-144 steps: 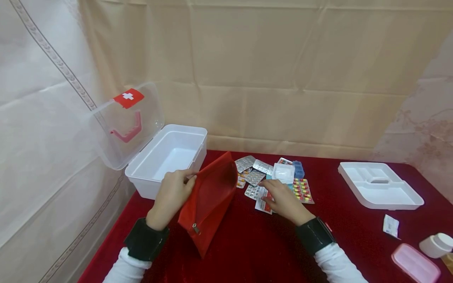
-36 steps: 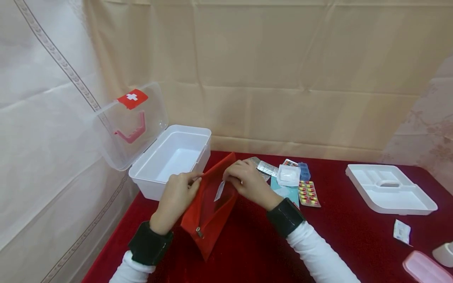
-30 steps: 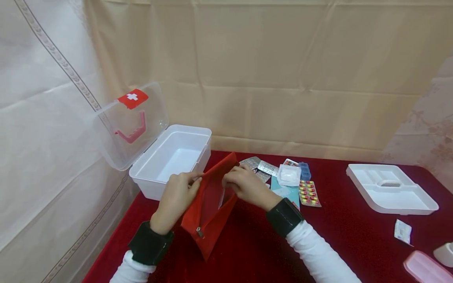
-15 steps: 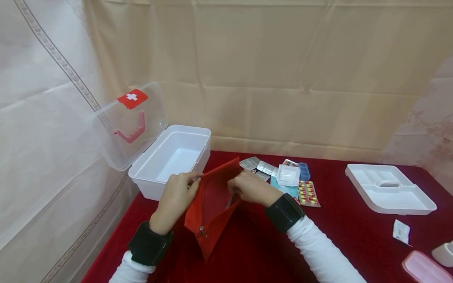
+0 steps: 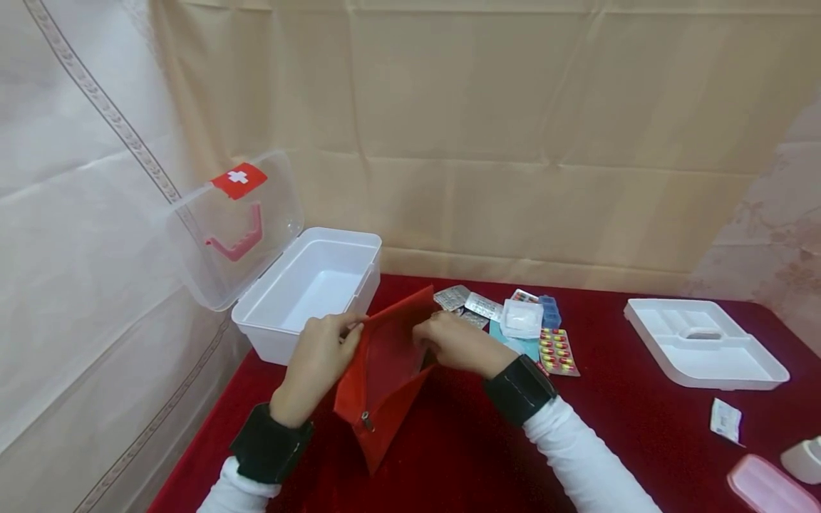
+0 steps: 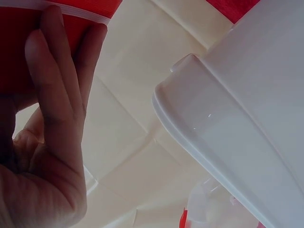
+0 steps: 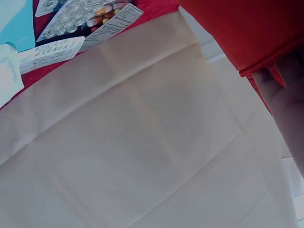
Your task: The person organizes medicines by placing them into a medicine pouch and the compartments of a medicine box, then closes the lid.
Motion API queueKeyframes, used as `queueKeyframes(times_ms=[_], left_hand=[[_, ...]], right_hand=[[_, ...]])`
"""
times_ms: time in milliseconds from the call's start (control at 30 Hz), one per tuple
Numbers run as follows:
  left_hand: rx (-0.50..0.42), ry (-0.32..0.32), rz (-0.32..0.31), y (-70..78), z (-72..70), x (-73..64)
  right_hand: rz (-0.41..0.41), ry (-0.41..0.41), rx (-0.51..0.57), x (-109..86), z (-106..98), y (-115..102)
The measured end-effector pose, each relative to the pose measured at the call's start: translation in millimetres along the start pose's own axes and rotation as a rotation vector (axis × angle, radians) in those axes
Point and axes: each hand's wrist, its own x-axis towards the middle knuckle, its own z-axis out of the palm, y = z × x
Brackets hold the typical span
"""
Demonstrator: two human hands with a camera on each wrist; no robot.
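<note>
A red zip pouch (image 5: 391,399) stands with its mouth spread, its zipper pull hanging at the near end. My left hand (image 5: 321,356) pinches the pouch's left edge between thumb and fingers; the left wrist view shows fingers of that hand (image 6: 61,95) against the red fabric. My right hand (image 5: 458,342) reaches into the mouth from the right, fingertips hidden inside. A small greyish sliver (image 5: 423,359) shows just below them; I cannot tell whether they grip it. Beyond lie silver blister packs (image 5: 452,296), a red-and-yellow capsule blister (image 5: 556,352) and a white square packet (image 5: 522,318).
An open white box (image 5: 269,340) with a clear lid (image 5: 192,263) stands at left. A blue pill case (image 5: 549,312) lies behind the packets. To the right are a white divided tray (image 5: 705,377), a small sachet (image 5: 726,420), a pink case (image 5: 770,484) and a white bottle (image 5: 803,462).
My right hand went from the blister pile to the pouch with a small pale packet, then lowered its fingers inside. Most of the packet slipped from view. My left hand kept its hold.
</note>
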Motion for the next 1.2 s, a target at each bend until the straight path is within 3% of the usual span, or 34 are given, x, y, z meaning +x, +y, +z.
queueKeyframes(times_ms=[133, 300, 600, 800, 1200], left_hand=[[0.005, 0.004, 0.002, 0.5, 0.3, 0.1], [0.001, 0.01, 0.007, 0.8, 0.4, -0.1], [-0.004, -0.002, -0.006, 0.4, 0.6, -0.5], [-0.002, 0.002, -0.005, 0.5, 0.6, -0.3], [0.011, 0.008, -0.008, -0.1, 1.7, 0.2]], right_hand=[[-0.027, 0.086, 0.026, -3.8, -3, 1], [-0.072, 0.208, -0.026, -10.6, -8, 3], [0.051, 0.303, -0.039, -30.7, -12, 22], [0.147, 0.257, -0.034, -41.5, -1, 44], [0.338, 0.044, -0.097, -48.5, 31, 75]])
